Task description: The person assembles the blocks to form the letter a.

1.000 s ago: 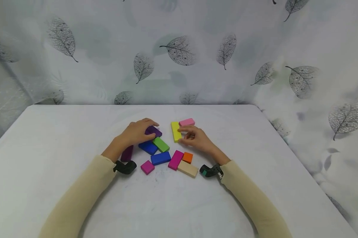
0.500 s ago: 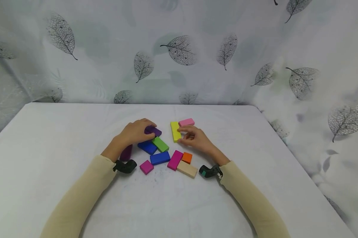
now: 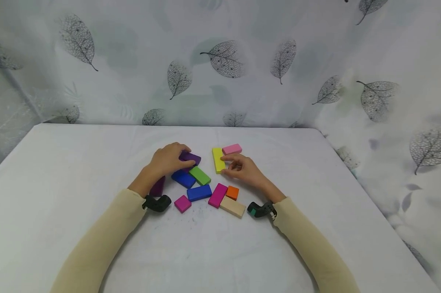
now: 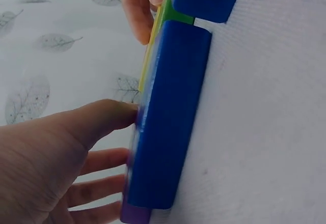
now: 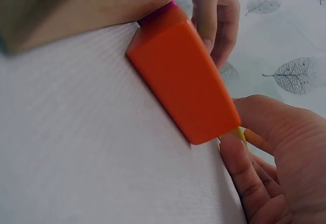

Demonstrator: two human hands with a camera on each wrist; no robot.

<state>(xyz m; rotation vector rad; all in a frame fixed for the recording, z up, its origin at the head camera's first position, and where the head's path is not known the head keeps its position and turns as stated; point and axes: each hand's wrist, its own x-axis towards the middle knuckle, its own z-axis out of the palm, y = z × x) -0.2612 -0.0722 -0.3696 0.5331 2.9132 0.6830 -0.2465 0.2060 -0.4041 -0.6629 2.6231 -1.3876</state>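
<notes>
In the head view, my left hand (image 3: 165, 159) grips a purple block (image 3: 193, 158), thumb on the near side and fingers over the far side. Below it lie a blue block (image 3: 184, 179) and a green block (image 3: 199, 175). My right hand (image 3: 244, 169) holds a yellow block (image 3: 217, 156) at its right side with thumb and forefinger, the other fingers curled. A pink block (image 3: 232, 149) lies just behind. The left wrist view has a large blue block (image 4: 170, 117) hiding most of the purple one. An orange block (image 5: 183, 81) covers much of the right wrist view.
Nearer on the white table (image 3: 206, 252) lie another blue block (image 3: 199, 193), a small magenta block (image 3: 182, 204), a longer magenta block (image 3: 218, 195) and a beige block (image 3: 232, 206). A dark purple block (image 3: 157, 187) sits beside the left wrist. Leaf-patterned cloth (image 3: 132, 61) hangs behind.
The head view shifts slightly. Both hands stay at the same blocks, and the blocks keep their arrangement.
</notes>
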